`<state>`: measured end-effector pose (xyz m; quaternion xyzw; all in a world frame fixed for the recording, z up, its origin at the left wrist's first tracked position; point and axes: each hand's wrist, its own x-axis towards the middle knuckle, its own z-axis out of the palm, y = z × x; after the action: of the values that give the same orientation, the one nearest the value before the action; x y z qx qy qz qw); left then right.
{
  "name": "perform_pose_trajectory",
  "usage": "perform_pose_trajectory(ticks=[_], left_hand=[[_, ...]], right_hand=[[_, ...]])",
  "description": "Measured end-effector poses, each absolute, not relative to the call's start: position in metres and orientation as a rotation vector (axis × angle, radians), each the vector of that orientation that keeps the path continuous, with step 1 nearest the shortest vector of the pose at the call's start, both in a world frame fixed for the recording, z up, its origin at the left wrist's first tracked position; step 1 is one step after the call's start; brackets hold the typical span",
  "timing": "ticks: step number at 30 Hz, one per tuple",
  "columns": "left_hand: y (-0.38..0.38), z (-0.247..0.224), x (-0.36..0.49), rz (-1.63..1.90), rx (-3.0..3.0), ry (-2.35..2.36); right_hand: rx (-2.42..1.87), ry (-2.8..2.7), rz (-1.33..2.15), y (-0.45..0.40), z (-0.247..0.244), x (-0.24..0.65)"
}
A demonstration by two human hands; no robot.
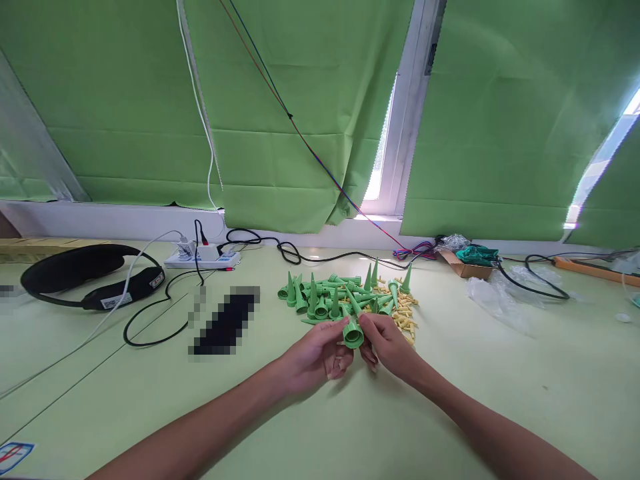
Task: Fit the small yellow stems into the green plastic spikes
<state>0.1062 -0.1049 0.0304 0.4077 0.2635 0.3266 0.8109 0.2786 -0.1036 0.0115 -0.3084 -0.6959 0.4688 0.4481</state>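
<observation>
One green cone [353, 337], partly behind fingers [338, 329], yellow pieces [407, 313] half-covered

Green blinds [140, 100] hang across the window [376, 180], daylight [590, 177] glaring through the gaps beside a white frame [411, 113] and farther right, with a low white wall [125, 221] running behind a pale, smooth table [500, 387]

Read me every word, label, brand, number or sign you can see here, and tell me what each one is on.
No text can be read with certainty.
White label on the black padded band: print too small to read.
Smaller label near that band's end: too small to read.
Blue-edged sticker with red strokes, at the table's near left corner: cut off, no words legible.
</observation>
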Motion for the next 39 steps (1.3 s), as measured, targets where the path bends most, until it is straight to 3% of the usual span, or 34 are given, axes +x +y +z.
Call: perform_pose_trajectory(ticks=[20,27,39], left_hand=[[-0.109,0.034,0.103,0.745,1.806,0.857],[-0.107,0.026,0.104,0.947,2.258,0.938],[-0.106,0.024,0.107,1.079,1.973,0.998]], right_hand=[[-0.931,-1.713,1.147,-0.103,0.008,0.278],[-0.993,-1.747,1.169,-0.099,0.003,0.28],[-0.892,-1.748,1.135,-0.103,0.012,0.279]])
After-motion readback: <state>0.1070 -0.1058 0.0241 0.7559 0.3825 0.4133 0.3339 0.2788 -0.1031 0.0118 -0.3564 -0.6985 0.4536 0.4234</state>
